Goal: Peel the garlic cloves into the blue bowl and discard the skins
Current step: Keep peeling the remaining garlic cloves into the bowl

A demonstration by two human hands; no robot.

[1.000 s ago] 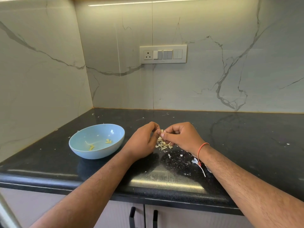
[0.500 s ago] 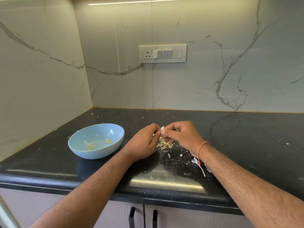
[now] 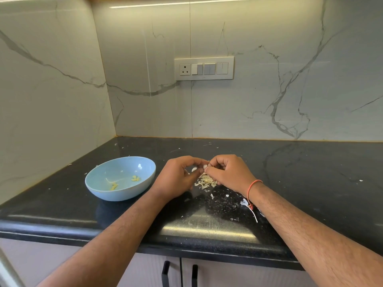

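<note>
Pinching hard now, the right hand (image 3: 229, 172) is curling its fingertips (image 3: 207, 169) round a small pale garlic clove (image 3: 205, 167), and the left hand (image 3: 179, 178) is closing in beside it, thumb and forefinger bent and nipping at the clove's near side. It looks like the peeling step is in full swing: skin is being worked loose while the clove is hanging above the pile of skins (image 3: 205, 182) on the black counter (image 3: 310, 172). How much skin is left on it is too small to tell.

Next, by my reckoning, the bare clove is needing a short carry leftward to the blue bowl (image 3: 99, 189), where a few yellowish peeled pieces (image 3: 135, 178) are already lying. The bowl is sitting near the left hand, well back from the counter's front edge, with open counter between them. Scraps are spreading around the right wrist toward that edge, so the later sweep-up is calling for care.
</note>
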